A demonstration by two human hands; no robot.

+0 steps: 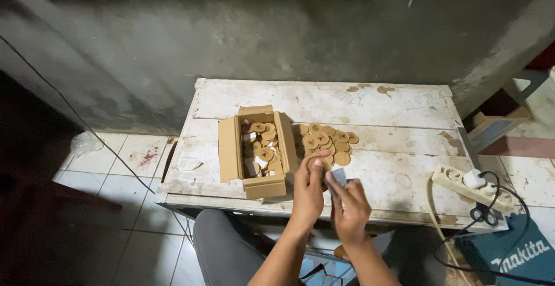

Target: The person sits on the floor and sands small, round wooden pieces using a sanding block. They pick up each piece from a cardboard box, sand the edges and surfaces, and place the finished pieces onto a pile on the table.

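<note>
The left hand [309,189] pinches a round tan wooden disc [317,163] between thumb and fingers, just in front of the open cardboard box [258,147]. The right hand [349,206] grips a small grey block [339,176], pressed close beside the disc. More loose discs [327,140] lie heaped right of the box on the worn white table [324,102]. A white power strip [469,185] sits far right of the box.

Head view, steeply down, near table [370,104]
</note>
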